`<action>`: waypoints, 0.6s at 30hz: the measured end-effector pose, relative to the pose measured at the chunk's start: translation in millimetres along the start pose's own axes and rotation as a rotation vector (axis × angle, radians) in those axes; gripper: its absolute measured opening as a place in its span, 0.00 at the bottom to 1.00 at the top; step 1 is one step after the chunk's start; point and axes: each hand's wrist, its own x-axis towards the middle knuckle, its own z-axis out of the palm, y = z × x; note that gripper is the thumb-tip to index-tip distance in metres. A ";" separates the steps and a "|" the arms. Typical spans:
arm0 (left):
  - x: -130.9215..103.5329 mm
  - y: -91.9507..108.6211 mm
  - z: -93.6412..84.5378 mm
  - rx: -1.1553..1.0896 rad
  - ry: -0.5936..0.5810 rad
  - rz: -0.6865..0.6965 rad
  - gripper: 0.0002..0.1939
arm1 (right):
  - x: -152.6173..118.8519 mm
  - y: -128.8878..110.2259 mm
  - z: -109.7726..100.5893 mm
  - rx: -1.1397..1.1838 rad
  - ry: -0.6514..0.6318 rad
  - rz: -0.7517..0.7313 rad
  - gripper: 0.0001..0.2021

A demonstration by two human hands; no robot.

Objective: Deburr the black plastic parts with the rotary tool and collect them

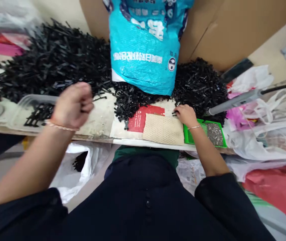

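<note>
My left hand (74, 104) is curled into a loose fist above the bench, beside a clear plastic tub (19, 105) with small black strip-like pieces (40, 113) in it. Whether anything sits inside that fist is hidden. My right hand (186, 115) is closed, a small black piece (175, 113) showing at its fingertips. It is over the right edge of a beige dotted pad (163, 129). Just right of the pad stands a green basket (186, 134) holding small grey bits (214, 134), partly behind my right forearm.
Large heaps of black pieces (65, 57) cover the back left and back right of the bench. A blue printed sack (144, 50) stands between them. At right, a grey rod-shaped tool (235, 102) with a cable lies near plastic bags (281, 134). Below the bench edge hangs a white bag (67, 182).
</note>
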 end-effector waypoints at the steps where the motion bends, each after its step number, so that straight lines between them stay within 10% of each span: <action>1: -15.2 -9.6 11.2 -0.108 -0.043 -0.115 0.17 | 0.0 2.6 -1.5 0.012 0.026 -0.007 0.15; 5: -59.5 -58.6 56.7 -0.413 -0.119 -0.551 0.01 | 1.8 13.5 -9.4 0.261 0.235 0.052 0.15; 9: -81.2 -96.7 88.7 -0.573 -0.224 -0.704 0.07 | -0.7 10.9 -17.4 0.572 0.561 0.130 0.17; 13: -94.6 -108.9 106.5 -0.616 -0.328 -0.670 0.08 | -23.5 -23.6 -18.4 1.067 0.752 0.186 0.17; 18: -99.3 -114.8 121.9 -0.444 -0.357 -0.456 0.16 | -68.3 -87.7 -5.4 1.512 0.673 0.124 0.15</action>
